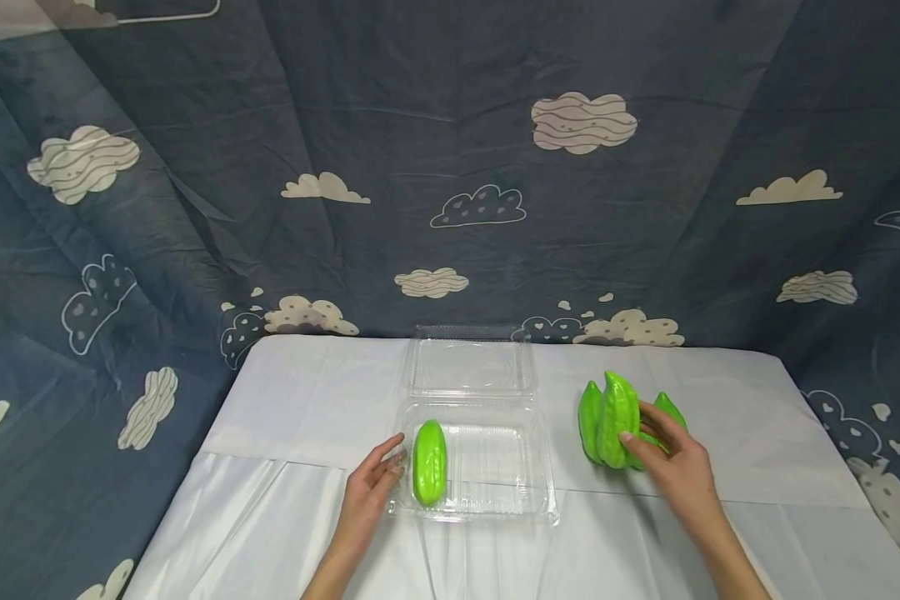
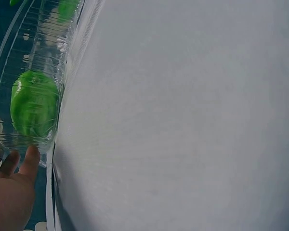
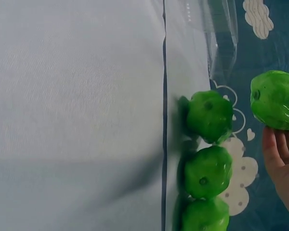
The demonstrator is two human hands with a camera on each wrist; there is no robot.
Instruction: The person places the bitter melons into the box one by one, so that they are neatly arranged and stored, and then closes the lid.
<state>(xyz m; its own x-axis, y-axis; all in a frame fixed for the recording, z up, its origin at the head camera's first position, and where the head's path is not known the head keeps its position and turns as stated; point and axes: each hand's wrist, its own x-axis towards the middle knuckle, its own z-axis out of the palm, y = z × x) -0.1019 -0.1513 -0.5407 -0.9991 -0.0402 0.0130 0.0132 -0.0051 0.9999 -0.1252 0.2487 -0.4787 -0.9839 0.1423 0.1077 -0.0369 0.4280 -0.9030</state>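
In the head view my right hand holds a glossy green ridged fruit with a pointed tip between thumb and fingers. The right wrist view shows this held fruit raised above several like it on the table, among them a green fruit nearest it. My left hand is at the left side of a clear plastic clamshell box, its fairly straight fingers right at the rim. Inside the box, along its left side, lies one green fruit; it also shows through the box wall in the left wrist view.
The box's lid stands hinged open toward the back. A white cloth covers the table, with a crease running across it. Behind hangs a dark blue curtain with cloud prints, reaching round both sides.
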